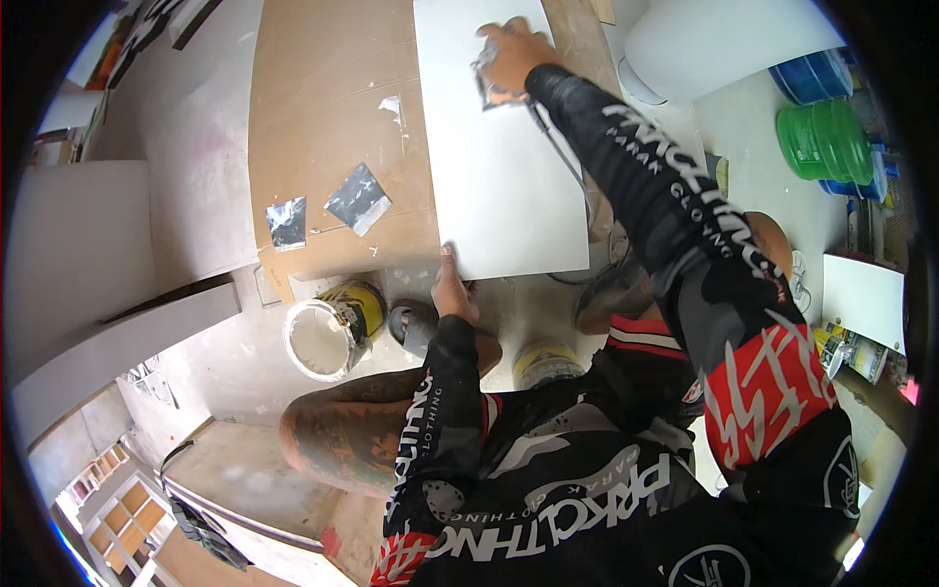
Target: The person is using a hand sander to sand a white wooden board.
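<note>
A long white board [504,186] lies on a brown cardboard sheet [328,98]. My right hand [518,59] is closed over a grey palm sander [486,90] on the far part of the board. The sander's flat pad rests against the white face, and its dark cord [558,147] runs back along my forearm. My left hand [454,290] grips the near left corner of the board, thumb on top and the fingers mostly hidden below the edge. Two dark, dusty squares of sandpaper [359,199] [287,224] lie on the cardboard to the left.
An open paint bucket [318,338] with whitened rim stands on the floor below the cardboard, and another bucket [546,364] sits between my legs. Blue and green plastic containers [827,140] stand at the right. A big white curved panel [729,44] is at the upper right.
</note>
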{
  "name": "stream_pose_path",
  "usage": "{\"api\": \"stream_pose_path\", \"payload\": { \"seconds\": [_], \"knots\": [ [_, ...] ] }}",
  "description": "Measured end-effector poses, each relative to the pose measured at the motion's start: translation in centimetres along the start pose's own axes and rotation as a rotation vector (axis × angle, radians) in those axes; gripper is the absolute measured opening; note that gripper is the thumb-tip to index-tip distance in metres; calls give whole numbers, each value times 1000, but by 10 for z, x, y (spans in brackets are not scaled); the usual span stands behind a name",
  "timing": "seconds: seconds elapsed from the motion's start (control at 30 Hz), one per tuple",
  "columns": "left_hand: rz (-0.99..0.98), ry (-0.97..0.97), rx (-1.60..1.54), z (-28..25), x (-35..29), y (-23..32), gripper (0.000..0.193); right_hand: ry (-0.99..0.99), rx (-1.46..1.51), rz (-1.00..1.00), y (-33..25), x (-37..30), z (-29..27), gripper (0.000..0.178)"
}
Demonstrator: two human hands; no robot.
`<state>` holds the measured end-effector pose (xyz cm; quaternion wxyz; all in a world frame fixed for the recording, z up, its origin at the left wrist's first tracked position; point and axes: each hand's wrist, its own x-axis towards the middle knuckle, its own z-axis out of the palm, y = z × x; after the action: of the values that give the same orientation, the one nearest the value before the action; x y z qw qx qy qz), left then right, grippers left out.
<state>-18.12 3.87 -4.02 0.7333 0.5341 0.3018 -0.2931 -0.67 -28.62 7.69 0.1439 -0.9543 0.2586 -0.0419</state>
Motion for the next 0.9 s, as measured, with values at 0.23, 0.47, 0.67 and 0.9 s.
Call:
{"api": "stream_pose_path", "payload": {
  "seconds": [0.23,0.47,0.67,0.9],
  "knots": [
    [-35,83,147,2,6,5,72,25,-19,9,76,15,-20,67],
    [-31,103,89,4,8,2,69,-104,133,-172,62,-91,-34,61],
    [-17,78,46,6,8,1,67,-188,264,-220,38,-201,-39,58],
    [-33,100,32,12,0,7,84,-116,190,-195,27,-283,-51,58]
  ]
}}
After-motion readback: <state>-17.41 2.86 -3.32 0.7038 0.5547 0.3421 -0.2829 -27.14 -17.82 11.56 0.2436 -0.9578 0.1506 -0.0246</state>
